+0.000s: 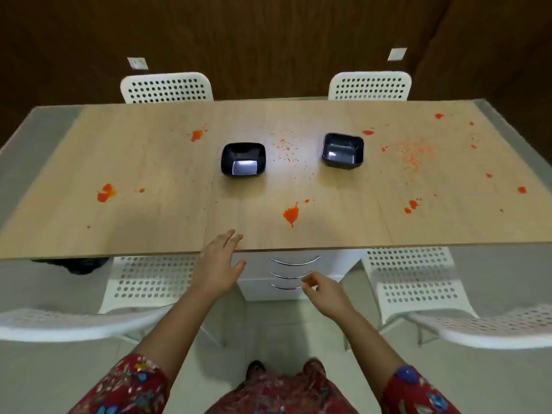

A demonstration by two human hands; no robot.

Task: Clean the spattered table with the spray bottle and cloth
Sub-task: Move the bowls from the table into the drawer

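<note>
A light wooden table (167,210) carries several red-orange spatters, the largest (291,215) near the front edge, others at the left (105,193) and a speckled patch at the right (412,155). Two empty black bowls stand mid-table, one at the left (242,159) and one at the right (343,150). My left hand (219,264) is stretched out with straight fingers over the table's front edge, holding nothing. My right hand (324,291) hangs below the table edge with loosely curled fingers, empty. No spray bottle or cloth is in view.
White perforated chairs stand at the far side (167,86) (370,85) and at the near side (149,282) (415,279). A white drawer unit (294,273) with curved handles sits under the table between my hands. A dark object (80,264) lies under the left edge.
</note>
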